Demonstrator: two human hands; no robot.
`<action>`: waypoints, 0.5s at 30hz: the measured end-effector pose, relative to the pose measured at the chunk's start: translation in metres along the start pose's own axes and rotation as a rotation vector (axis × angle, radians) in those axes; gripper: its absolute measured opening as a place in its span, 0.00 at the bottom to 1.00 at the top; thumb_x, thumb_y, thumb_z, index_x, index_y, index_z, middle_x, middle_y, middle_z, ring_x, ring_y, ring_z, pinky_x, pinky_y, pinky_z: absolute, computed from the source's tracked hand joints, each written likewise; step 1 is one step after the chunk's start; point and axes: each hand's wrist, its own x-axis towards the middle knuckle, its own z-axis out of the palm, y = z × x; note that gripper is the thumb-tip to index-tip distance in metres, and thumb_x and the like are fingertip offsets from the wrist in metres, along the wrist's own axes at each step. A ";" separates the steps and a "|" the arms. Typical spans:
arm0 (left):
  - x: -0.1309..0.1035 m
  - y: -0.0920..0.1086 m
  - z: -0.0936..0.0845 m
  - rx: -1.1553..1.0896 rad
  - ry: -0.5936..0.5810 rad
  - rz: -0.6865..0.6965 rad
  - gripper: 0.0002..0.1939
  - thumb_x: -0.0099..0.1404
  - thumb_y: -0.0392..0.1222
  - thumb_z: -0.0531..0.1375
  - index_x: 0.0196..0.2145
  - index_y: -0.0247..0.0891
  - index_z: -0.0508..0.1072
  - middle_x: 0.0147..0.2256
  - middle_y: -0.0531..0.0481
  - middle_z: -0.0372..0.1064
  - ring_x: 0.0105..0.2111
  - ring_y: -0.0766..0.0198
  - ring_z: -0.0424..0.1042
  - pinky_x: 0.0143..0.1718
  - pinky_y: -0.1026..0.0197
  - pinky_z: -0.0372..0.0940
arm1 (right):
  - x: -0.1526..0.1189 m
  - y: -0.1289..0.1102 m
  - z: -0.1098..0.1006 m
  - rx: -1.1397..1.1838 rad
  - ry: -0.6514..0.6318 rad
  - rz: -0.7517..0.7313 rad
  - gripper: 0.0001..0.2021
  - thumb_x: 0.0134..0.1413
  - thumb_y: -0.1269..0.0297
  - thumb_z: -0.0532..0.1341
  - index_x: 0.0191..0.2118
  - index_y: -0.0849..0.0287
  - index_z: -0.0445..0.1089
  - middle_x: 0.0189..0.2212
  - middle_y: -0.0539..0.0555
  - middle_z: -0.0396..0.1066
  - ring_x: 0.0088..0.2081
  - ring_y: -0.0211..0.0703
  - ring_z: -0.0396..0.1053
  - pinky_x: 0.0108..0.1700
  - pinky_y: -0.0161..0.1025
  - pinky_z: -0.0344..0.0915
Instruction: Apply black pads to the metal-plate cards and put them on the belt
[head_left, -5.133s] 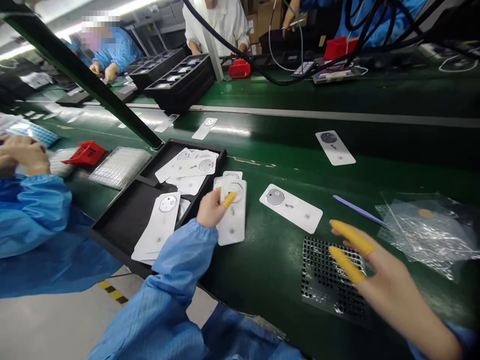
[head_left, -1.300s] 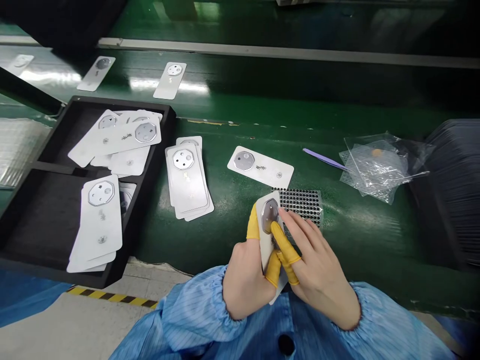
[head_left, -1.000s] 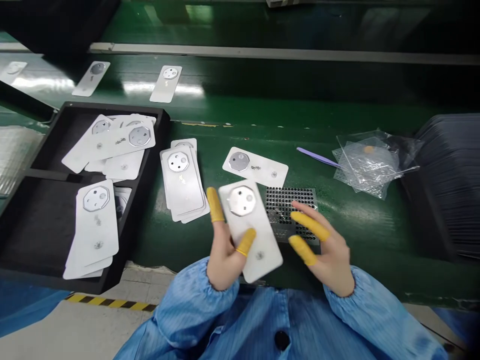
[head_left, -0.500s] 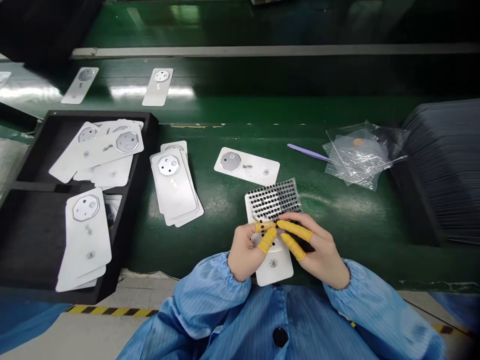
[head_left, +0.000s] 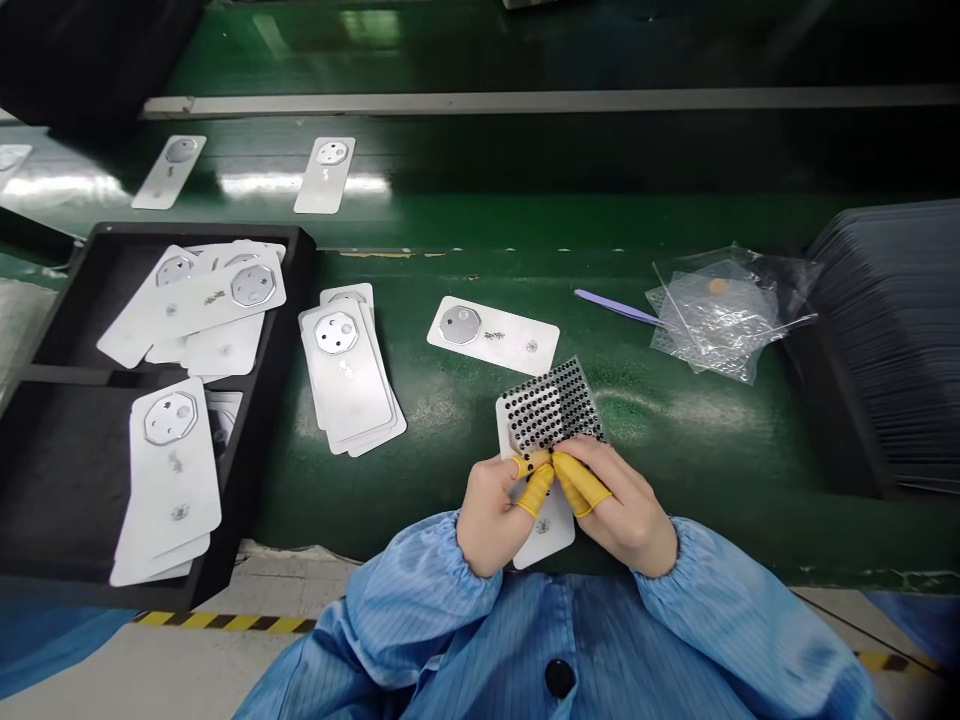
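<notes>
A clear sheet of black dots (head_left: 555, 405) is pinched at its near edge by my left hand (head_left: 496, 510), with yellow finger cots on the thumb and a finger. My right hand (head_left: 628, 505), also in yellow cots, has its thumb and fingertips pressed together at that same edge. Whether a single dot or the sheet's edge is between them I cannot tell. Under the sheet and my hands lies a white phone-shaped card (head_left: 541, 545), partly hidden. Just beyond, another white card (head_left: 499, 335) with a grey octagon lies crosswise on the green bench.
Left of my hands is a stack of white cards (head_left: 349, 375). A black divided tray (head_left: 60, 460) holds more cards. Purple tweezers (head_left: 616, 305) touch a pile of clear plastic sheets (head_left: 720, 320). Dark sheets (head_left: 892, 330) stand at right. More cards (head_left: 324, 180) lie beyond on a green surface.
My right thumb and fingers have closed together at the sheet's edge. The dot sheet has tilted slightly, and the card under it has turned a little. The far cards have shifted slightly right.
</notes>
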 end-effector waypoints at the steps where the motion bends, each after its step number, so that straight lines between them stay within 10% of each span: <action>1: 0.000 -0.001 0.000 0.047 0.002 0.020 0.14 0.64 0.44 0.56 0.34 0.31 0.78 0.32 0.42 0.76 0.33 0.56 0.74 0.36 0.57 0.68 | 0.001 0.001 0.002 0.028 0.005 0.021 0.19 0.54 0.79 0.59 0.52 0.60 0.64 0.46 0.62 0.69 0.47 0.48 0.69 0.48 0.48 0.72; 10: -0.004 -0.006 -0.036 0.068 0.115 -0.021 0.17 0.60 0.44 0.61 0.46 0.33 0.75 0.44 0.40 0.76 0.44 0.50 0.75 0.47 0.52 0.70 | 0.002 0.015 0.008 0.037 0.094 0.196 0.12 0.55 0.78 0.58 0.45 0.60 0.67 0.41 0.58 0.69 0.42 0.43 0.70 0.44 0.42 0.70; 15: -0.029 0.009 -0.053 0.083 0.419 0.174 0.44 0.62 0.43 0.61 0.67 0.42 0.39 0.57 0.40 0.65 0.56 0.46 0.66 0.56 0.45 0.64 | 0.017 -0.002 -0.005 -0.158 0.171 0.108 0.13 0.50 0.79 0.63 0.41 0.59 0.69 0.39 0.57 0.70 0.42 0.46 0.70 0.43 0.45 0.70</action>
